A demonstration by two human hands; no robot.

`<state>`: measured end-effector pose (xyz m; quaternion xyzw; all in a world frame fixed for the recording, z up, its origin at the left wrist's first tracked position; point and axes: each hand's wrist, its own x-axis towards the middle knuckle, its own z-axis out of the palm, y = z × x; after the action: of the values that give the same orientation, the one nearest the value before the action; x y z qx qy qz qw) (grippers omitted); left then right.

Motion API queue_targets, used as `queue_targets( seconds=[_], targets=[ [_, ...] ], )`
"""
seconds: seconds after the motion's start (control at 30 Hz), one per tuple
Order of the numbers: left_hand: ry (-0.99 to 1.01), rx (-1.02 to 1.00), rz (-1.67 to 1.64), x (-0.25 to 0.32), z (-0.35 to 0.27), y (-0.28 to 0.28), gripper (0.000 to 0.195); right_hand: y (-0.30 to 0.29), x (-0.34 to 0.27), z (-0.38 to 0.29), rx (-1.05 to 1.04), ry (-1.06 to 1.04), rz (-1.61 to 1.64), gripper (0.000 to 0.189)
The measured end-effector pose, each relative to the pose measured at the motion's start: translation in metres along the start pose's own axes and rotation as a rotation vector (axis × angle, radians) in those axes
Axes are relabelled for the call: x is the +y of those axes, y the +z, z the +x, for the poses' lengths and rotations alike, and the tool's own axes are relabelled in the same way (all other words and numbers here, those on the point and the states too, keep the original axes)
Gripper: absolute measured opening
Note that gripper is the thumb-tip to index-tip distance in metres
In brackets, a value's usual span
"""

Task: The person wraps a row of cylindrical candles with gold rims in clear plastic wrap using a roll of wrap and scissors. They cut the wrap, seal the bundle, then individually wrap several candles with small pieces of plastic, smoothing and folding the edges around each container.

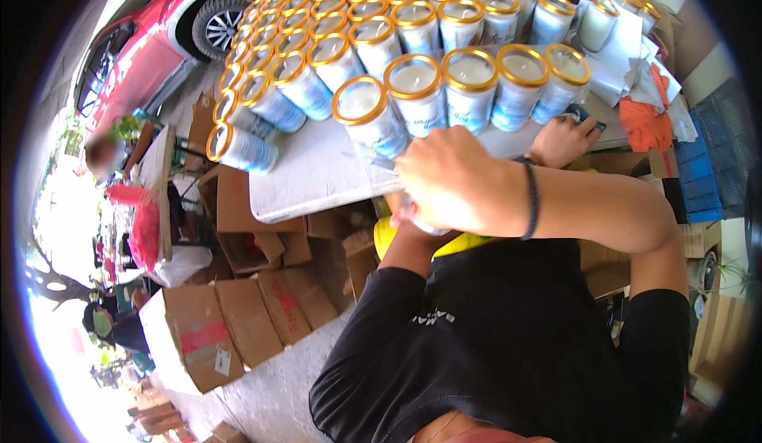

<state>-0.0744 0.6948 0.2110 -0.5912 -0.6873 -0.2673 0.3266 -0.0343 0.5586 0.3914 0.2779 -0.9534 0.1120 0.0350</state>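
Observation:
My right hand [455, 181], reaching across from the right, is curled in front of the nearest candle jars at the table's edge. A shiny clear or white thing [428, 225] shows below it; whether the hand holds it is hidden. My left forearm passes beneath the right one. Beyond the crossing, my left hand [562, 142] rests at the edge, its fingers over a small dark object [586, 120]. Blue-and-white printed candle jars [470, 91] with gold rims and white wax stand in rows. The front left candle jar [372, 115] is closest to my right hand.
The white table [303, 172] has a rounded left corner. Paper sheets [616, 62] and an orange cloth [646, 121] lie right, by blue crates [699, 163]. Cardboard boxes [250, 318] stand left and below. A red vehicle [143, 56] and other people [116, 324] are farther left.

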Motion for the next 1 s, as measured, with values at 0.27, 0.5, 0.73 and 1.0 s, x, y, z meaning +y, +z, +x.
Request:
queue_targets(
  seconds=[0.27,0.5,0.73,1.0],
  targets=[
    [0.005,-0.092,0.009,0.0,-0.001,0.0,0.022,0.008,-0.027,0.04,-0.259,0.05,-0.104,0.036],
    [-0.046,-0.21,0.005,0.003,0.0,-0.001,0.024,0.014,-0.035,0.061,-0.211,0.037,-0.148,0.037],
    [-0.199,-0.301,-0.131,0.01,0.009,-0.011,0.029,0.046,-0.038,0.085,-0.158,0.107,-0.017,0.038],
    [-0.192,-0.375,-0.294,0.002,-0.006,-0.032,0.04,0.053,-0.055,0.061,0.092,-0.055,0.178,0.031]
  ],
)
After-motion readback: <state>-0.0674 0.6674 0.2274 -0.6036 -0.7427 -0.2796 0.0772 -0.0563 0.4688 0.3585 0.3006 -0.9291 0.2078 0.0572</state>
